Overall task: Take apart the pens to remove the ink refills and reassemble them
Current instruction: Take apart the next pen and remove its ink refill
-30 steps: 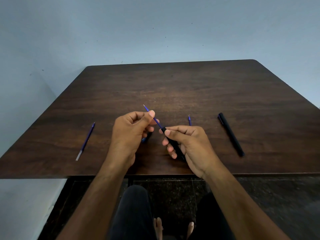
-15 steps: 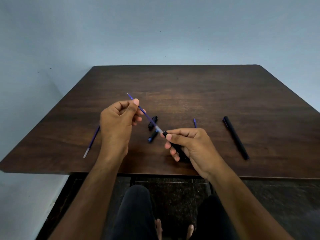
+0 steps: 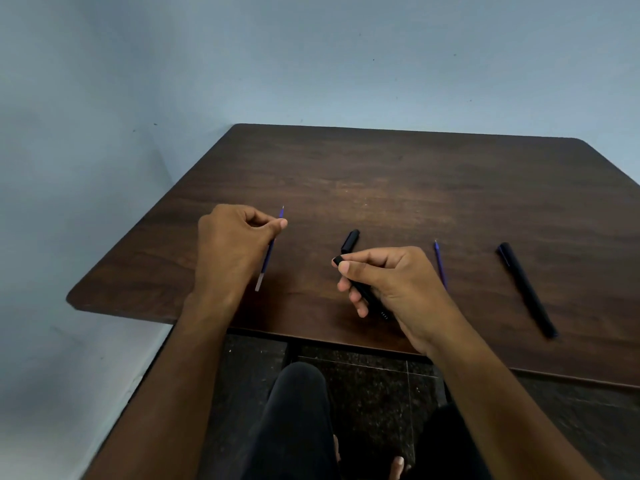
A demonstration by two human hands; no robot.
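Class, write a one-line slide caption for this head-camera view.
Left hand holds a blue refill; right hand grips the black pen barrel.

Left hand is pinching a blue ink refill over the worktop, right hand has the black pen barrel. A black cap, another refill and a whole black pen lie on the wood.

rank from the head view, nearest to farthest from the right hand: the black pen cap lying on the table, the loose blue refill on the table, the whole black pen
Measured from the right hand:
1. Black pen cap, just beyond the fingertips, toward the table's middle.
2. Loose blue refill, partly behind the hand's outer edge; too close to the cap to rank firmly.
3. Whole black pen, clearly farthest, off to the right.
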